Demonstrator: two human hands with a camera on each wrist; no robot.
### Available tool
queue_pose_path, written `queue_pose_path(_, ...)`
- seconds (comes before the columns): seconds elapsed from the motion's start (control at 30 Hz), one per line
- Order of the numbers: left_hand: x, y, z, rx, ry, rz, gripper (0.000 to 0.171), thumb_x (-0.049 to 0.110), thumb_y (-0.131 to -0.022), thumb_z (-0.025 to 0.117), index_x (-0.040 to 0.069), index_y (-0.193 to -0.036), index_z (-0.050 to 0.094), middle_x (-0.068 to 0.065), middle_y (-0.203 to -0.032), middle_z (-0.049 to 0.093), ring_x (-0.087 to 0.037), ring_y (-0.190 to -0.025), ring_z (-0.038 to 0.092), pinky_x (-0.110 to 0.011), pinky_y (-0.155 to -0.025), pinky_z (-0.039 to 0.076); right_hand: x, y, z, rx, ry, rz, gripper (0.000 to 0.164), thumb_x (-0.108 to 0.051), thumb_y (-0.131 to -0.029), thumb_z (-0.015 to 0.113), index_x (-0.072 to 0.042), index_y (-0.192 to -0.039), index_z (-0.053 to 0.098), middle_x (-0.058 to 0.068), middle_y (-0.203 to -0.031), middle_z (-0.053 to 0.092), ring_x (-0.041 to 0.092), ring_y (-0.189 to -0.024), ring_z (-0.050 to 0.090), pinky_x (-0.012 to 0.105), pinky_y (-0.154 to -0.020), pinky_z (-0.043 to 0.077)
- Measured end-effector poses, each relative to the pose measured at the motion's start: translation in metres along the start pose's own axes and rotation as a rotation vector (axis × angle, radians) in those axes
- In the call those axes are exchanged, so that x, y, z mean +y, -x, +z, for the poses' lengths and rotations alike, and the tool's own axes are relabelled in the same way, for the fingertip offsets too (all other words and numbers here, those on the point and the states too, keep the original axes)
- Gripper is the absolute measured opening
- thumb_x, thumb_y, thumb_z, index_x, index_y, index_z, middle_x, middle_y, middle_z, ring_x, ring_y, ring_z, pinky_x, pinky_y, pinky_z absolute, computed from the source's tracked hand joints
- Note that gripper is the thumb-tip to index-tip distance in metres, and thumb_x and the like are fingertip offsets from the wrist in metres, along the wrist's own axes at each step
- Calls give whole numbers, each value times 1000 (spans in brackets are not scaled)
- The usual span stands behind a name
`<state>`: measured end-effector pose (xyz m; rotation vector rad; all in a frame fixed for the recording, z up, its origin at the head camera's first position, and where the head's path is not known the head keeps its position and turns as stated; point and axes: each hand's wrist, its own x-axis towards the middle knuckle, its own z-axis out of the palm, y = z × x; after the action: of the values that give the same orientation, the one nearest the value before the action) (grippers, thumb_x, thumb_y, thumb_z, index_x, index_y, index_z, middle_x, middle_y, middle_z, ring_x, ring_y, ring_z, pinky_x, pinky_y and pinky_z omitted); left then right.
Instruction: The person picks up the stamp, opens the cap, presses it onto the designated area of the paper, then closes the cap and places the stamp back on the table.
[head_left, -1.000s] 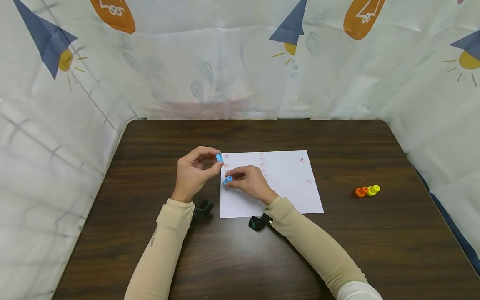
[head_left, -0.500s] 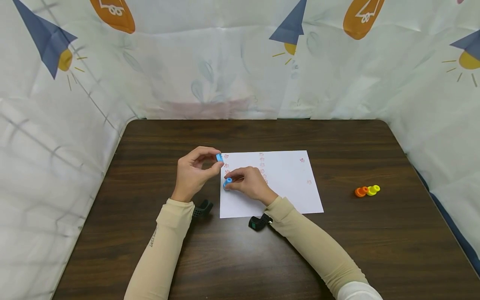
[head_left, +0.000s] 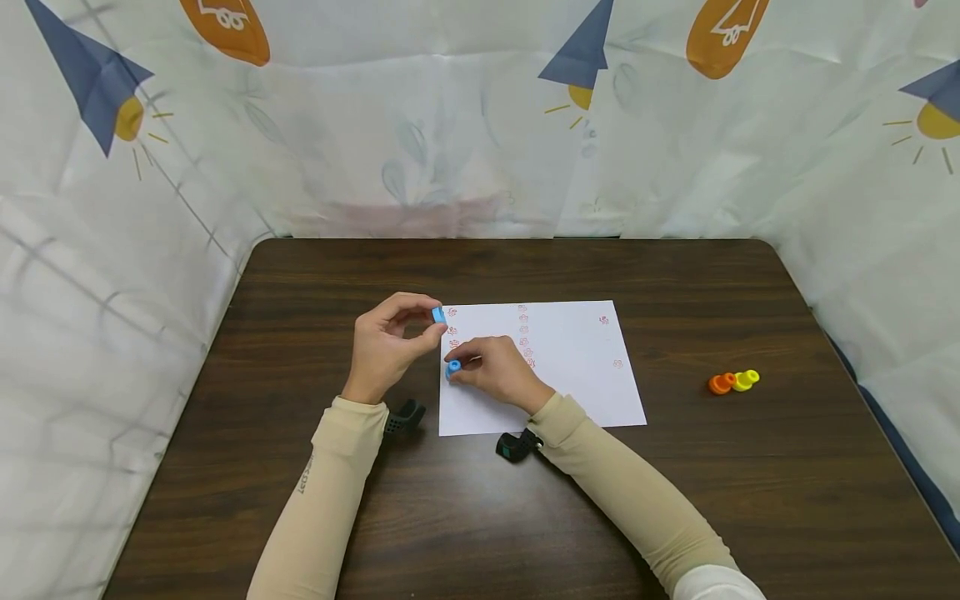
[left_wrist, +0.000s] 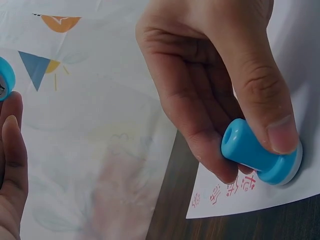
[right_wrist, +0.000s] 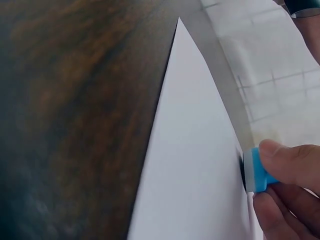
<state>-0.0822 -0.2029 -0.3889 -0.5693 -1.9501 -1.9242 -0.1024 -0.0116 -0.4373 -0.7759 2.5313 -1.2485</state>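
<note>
My right hand (head_left: 498,371) pinches a small blue self-inking stamp (left_wrist: 257,155) between thumb and fingers over the left edge of a white sheet of paper (head_left: 558,404). In the right wrist view, the stamp's pale base (right_wrist: 248,172) faces the paper, touching it or very close. Thumb and fingertips of my left hand (head_left: 386,346) hold a small blue cap (head_left: 438,315) just off the sheet's upper left corner. Red stamped prints (left_wrist: 232,189) run down the sheet's left side, with another column in the middle and a few fainter ones at right.
An orange stamp (head_left: 722,383) and a yellow stamp (head_left: 747,381) lie side by side to the right of the paper on the dark wooden table (head_left: 465,533). A printed white curtain (head_left: 465,125) surrounds the table's back and sides.
My right hand has shifted slightly toward the near side and left with the stamp, down along the sheet's left edge. The left hand holds still with the cap.
</note>
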Motion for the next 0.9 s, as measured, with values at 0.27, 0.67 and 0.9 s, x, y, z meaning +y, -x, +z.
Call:
queue_pose_path(0.27, -2, 0, -1, -1, -18, -5, 30, -18, -79, 75, -11, -107, 71, 3, -105, 73, -10, -90, 69, -22, -89, 61, -3, -2, -1, -20, 75, -24, 22, -14, -88, 83, -9, -110, 81, 5, -105, 81, 15, -93, 78, 28, -87, 64)
queue_pose_path(0.67, -4, 1, -1, -13, -37, -28, 29, -15, -80, 77, -10, -108, 71, -1, -104, 73, -13, -89, 69, -24, -88, 62, -1, -1, -2, -27, 106, -40, 22, -17, -87, 84, -12, -108, 81, 2, -105, 82, 12, -93, 78, 26, -85, 63)
queue_pose_path(0.9, -6, 1, -1, -7, -52, -36, 29, -16, -80, 77, -8, -107, 72, 6, -104, 73, -20, -88, 67, -25, -88, 62, 0, -2, -1, -35, 128, -65, 22, -17, -87, 84, -11, -108, 81, 2, -105, 81, 13, -93, 77, 27, -84, 62)
